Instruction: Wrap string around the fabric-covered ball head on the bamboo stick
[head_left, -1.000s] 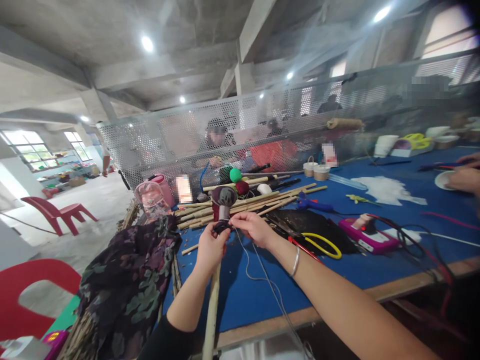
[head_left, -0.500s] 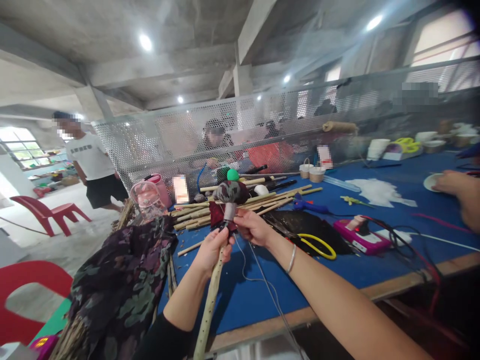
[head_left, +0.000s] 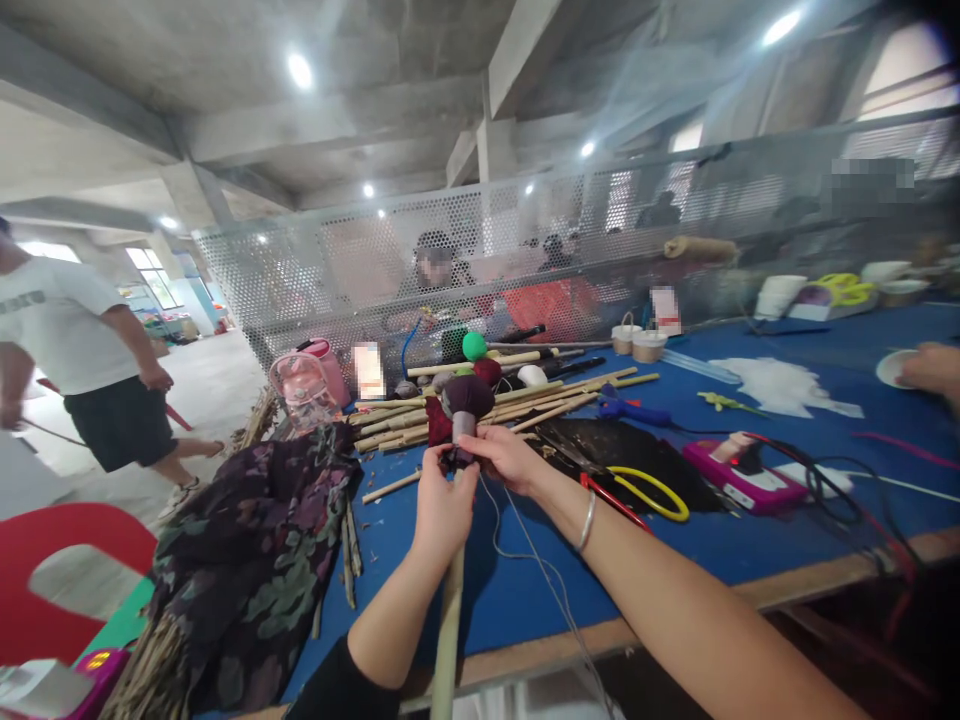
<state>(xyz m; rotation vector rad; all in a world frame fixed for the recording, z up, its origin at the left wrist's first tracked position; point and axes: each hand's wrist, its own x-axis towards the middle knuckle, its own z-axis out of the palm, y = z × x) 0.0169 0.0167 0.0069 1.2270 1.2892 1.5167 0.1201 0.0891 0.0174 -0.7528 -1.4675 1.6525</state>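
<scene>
Both my hands work at the top of a pale bamboo stick (head_left: 448,620) that leans up from the table's front edge. A dark, cloth-covered ball (head_left: 467,395) caps it, with a grey wrapped neck (head_left: 463,426) below and dark red cloth (head_left: 438,420) on its left. My left hand (head_left: 442,510) is closed around the stick just under the neck. My right hand (head_left: 510,458) pinches at the neck's right side, where a thin grey string (head_left: 551,565) hangs down over the table edge. Fingers partly hide the binding.
Bamboo sticks (head_left: 540,402) lie behind my hands. Scissors with yellow and red handles (head_left: 651,490), a blue glue gun (head_left: 634,412) and a purple power strip (head_left: 742,480) are to the right. Camouflage cloth (head_left: 255,560) lies left. A co-worker's hand (head_left: 934,370) is far right; a person (head_left: 90,340) walks at left.
The ball-topped stick has turned and tilted between my hands, its dark side now showing instead of grey. My left fingers have shifted their hold. A person has walked in at left.
</scene>
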